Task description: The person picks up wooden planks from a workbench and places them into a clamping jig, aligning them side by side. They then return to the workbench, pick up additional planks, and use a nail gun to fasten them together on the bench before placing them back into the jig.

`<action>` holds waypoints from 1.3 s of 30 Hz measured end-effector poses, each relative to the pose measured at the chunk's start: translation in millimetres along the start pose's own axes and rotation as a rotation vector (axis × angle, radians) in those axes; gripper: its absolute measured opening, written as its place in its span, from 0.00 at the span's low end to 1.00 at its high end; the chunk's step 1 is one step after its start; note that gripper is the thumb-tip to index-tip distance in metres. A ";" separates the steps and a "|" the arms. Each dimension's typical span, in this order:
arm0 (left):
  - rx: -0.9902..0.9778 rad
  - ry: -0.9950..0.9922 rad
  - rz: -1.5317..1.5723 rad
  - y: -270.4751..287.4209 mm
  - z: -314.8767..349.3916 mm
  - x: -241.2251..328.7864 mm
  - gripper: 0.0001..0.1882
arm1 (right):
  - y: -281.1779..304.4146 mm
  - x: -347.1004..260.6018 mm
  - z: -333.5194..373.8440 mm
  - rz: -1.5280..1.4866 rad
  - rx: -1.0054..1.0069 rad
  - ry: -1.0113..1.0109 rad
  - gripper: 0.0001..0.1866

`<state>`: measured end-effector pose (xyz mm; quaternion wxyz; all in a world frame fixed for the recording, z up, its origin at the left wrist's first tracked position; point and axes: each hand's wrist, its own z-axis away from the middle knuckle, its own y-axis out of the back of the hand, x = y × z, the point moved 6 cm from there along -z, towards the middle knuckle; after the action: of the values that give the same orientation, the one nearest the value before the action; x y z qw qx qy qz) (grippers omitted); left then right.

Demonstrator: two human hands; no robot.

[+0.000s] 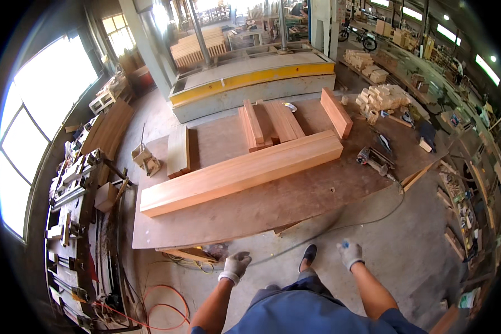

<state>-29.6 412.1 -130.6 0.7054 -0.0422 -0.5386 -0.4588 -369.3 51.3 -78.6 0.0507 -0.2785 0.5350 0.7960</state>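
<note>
My left hand (236, 266), in a pale work glove, hovers off the table's near edge with its fingers curled in; nothing shows in it. To the right, my right hand (350, 255) is also gloved, its fingers bent around a small blue spot that is too blurred to name. Both hands are apart from the table (250, 203). On that brown tabletop lies a long, thick reddish wooden beam (242, 171), slanting up to the right. Behind it sit a shorter pale wooden block (178, 150), several reddish boards (281, 122) and a wooden piece standing on edge (336, 113).
A corded power tool (376, 161) rests on the table's right part, its cable (367, 222) trailing to the floor near my foot. Small wood blocks (387, 100) are heaped behind. A clamp rack (67, 234) stands left, an orange hose (167, 289) below. A yellow-edged press (253, 83) is beyond.
</note>
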 end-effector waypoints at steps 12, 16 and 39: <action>0.252 -0.139 -0.508 29.9 -93.5 194.6 0.36 | -3.2 -131.8 -168.8 0.388 -0.171 0.463 0.40; 0.217 -0.230 -0.732 42.2 -156.4 248.5 0.53 | -6.6 -124.3 -162.8 0.439 -0.208 0.447 0.48; -0.270 -0.526 -1.233 37.6 -270.9 330.0 0.72 | 11.3 -132.4 -182.4 0.331 -0.240 0.165 0.51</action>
<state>191.4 85.1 36.5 0.1496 0.0745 -0.5557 -0.8144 -191.4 -85.2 -53.1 -0.1581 -0.2551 0.4771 0.8260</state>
